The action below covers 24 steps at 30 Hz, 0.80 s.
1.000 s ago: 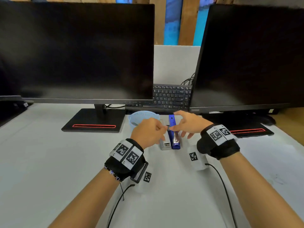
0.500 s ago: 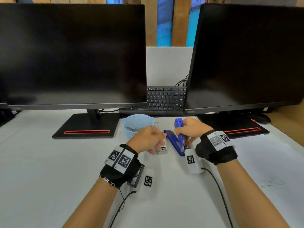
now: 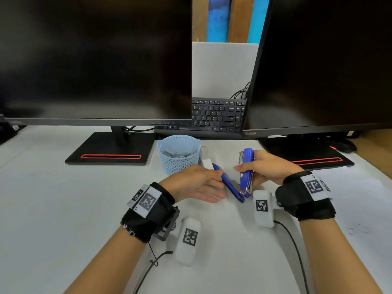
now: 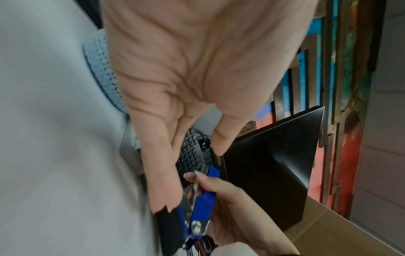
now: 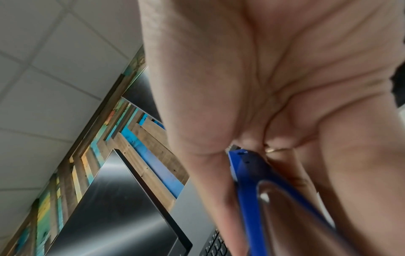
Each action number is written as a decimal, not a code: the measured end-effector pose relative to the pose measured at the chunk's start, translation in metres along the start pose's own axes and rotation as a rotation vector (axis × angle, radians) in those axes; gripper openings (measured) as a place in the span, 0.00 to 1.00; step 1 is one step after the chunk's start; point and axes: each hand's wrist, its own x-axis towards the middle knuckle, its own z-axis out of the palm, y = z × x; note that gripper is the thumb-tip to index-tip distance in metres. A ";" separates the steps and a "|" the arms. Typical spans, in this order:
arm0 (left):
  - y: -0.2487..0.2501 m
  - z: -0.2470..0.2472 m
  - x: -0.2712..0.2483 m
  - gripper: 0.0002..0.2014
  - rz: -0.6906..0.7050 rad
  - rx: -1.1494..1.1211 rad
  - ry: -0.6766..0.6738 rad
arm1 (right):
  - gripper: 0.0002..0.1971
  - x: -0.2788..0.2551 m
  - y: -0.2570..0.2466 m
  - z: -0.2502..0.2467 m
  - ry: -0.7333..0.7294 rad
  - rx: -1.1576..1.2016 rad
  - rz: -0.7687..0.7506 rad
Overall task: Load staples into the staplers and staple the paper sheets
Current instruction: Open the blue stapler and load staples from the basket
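Two hands are seen low over the white desk (image 3: 63, 209), with the opened blue stapler (image 3: 246, 175) between them. The stapler's upper arm is gripped by the right hand (image 3: 269, 168), thumb and fingers curled round it, and is stood nearly upright with the metal staple channel exposed on its left face; the hinge end is down at the desk, just before the right wrist. The blue base of the stapler is angled away from the hinge toward the left hand (image 3: 195, 183), whose fingers are loosely extended and spread, the fingertips lying at or on that base; whether it is actually pressed cannot be told. Nothing is clasped by the left hand. Just beyond the left fingers a white stapler (image 3: 206, 161) is partly hidden. Beyond it, a pale blue basket (image 3: 180, 164) is stood, with grey staple strips (image 3: 178, 153) lying inside. Farther off, past both hands, a black keyboard (image 3: 216, 115) is set between two dark monitors (image 3: 95, 60).
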 end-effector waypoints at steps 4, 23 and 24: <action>-0.005 0.005 0.002 0.19 0.041 -0.080 -0.028 | 0.15 -0.009 -0.005 -0.002 0.046 0.047 -0.070; -0.007 -0.009 0.014 0.21 0.363 -0.264 0.029 | 0.17 -0.041 -0.025 0.026 0.078 0.341 -0.488; -0.008 -0.008 0.014 0.18 0.375 -0.240 0.041 | 0.18 -0.041 -0.026 0.029 0.069 0.365 -0.495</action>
